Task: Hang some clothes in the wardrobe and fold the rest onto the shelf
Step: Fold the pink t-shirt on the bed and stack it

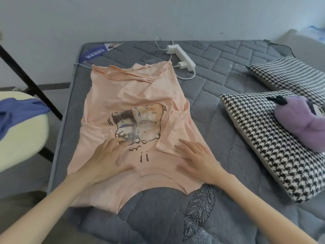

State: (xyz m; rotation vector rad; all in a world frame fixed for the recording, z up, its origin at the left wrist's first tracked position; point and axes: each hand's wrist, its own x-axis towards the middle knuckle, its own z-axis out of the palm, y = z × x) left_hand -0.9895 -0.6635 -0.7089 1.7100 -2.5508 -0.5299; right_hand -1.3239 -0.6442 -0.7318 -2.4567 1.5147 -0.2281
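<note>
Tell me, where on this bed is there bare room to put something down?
Bare mattress runs between the peach shirt and the near checked pillow, widening toward the power strip and the far pillow. It is crowded on the right side, where a purple plush toy lies on the pillows.

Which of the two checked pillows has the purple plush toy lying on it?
The nearer houndstooth pillow: the purple plush toy rests on it. The farther pillow lies behind it.

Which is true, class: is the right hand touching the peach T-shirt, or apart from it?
Touching. The head view shows the right hand lying flat on the peach T-shirt.
</note>
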